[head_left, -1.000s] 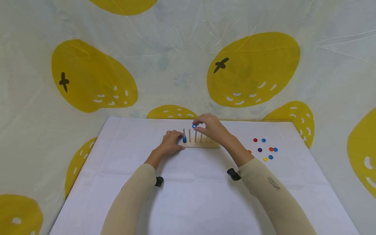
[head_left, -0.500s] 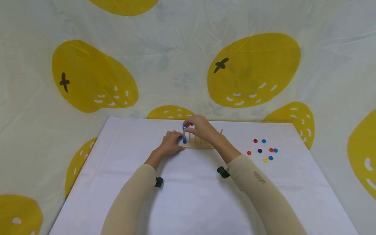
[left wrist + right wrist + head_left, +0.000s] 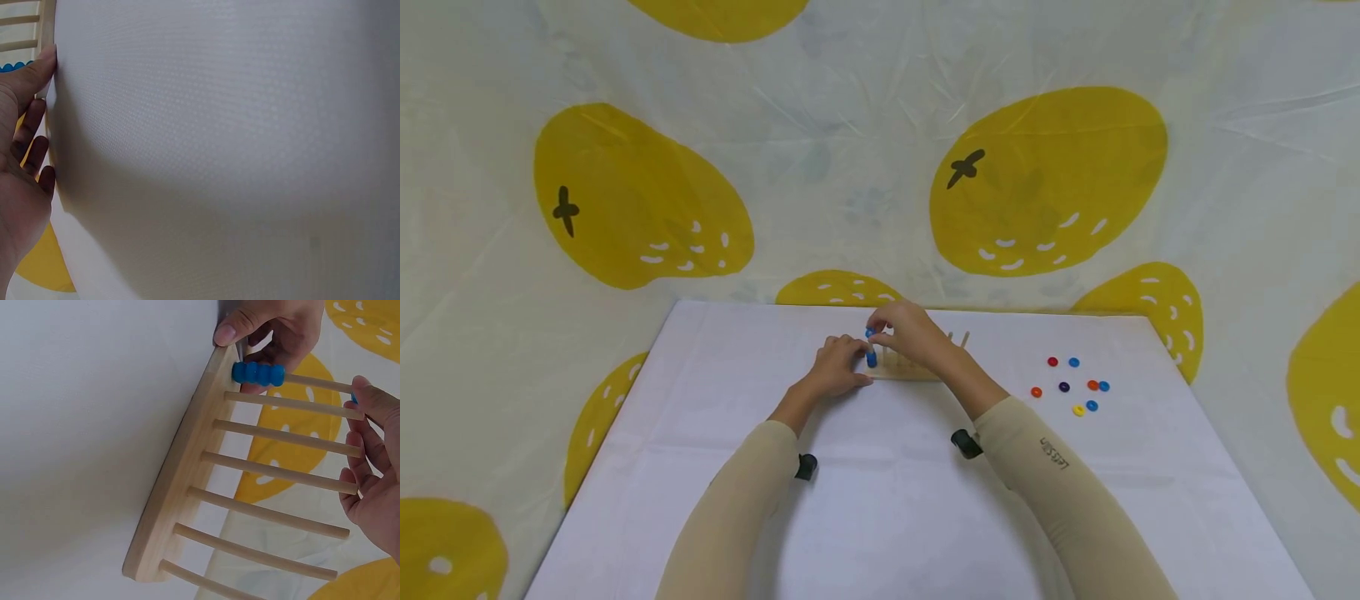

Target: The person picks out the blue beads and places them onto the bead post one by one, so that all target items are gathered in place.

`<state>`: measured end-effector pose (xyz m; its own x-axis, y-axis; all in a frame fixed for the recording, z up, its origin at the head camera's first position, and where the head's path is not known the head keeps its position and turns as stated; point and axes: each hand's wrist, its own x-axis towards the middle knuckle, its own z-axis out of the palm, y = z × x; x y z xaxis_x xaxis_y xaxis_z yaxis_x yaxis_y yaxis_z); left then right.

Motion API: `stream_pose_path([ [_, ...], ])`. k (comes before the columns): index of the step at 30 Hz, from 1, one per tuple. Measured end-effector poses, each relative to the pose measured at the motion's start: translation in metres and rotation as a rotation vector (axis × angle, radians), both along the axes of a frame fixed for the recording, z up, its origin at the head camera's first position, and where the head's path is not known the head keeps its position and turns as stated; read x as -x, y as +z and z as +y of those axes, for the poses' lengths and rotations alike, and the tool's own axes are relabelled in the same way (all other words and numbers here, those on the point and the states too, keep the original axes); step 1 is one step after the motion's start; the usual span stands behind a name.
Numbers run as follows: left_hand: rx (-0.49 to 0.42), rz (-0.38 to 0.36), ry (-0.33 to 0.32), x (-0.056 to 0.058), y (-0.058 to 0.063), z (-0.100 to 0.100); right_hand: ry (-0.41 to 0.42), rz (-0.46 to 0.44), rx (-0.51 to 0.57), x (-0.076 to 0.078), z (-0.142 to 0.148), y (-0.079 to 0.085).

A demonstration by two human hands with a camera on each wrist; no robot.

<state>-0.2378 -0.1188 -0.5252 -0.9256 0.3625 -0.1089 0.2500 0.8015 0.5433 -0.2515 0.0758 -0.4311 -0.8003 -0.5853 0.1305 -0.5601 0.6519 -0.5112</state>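
A wooden peg rack (image 3: pixel 904 372) with a row of upright pegs stands towards the back of the table. My left hand (image 3: pixel 837 367) grips the rack's left end, thumb on the front of the base (image 3: pixel 178 472) and fingers behind. Several blue rings (image 3: pixel 257 374) sit stacked at the bottom of the leftmost peg; the other pegs seen in the right wrist view are bare. My right hand (image 3: pixel 906 333) pinches one more blue ring (image 3: pixel 870 332) at the top of that leftmost peg. In the right wrist view, thumb and fingers mostly hide this ring.
Loose rings lie on the white table to the right: a red ring (image 3: pixel 1052 362), a dark purple ring (image 3: pixel 1063 387), a yellow ring (image 3: pixel 1078 410), orange rings and several blue ones. A patterned cloth (image 3: pixel 850 208) hangs behind the table's back edge.
My right hand has moved left with the blue ring, from above a middle peg to the leftmost peg, then slightly down. The left hand keeps its place on the rack.
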Motion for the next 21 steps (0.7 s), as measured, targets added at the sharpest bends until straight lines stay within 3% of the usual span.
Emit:
stream_pose_path([
  [21, -0.009, 0.0, 0.007, 0.0001, 0.0001, 0.0005, -0.004, 0.03, -0.026, -0.0003, 0.0008, -0.001],
])
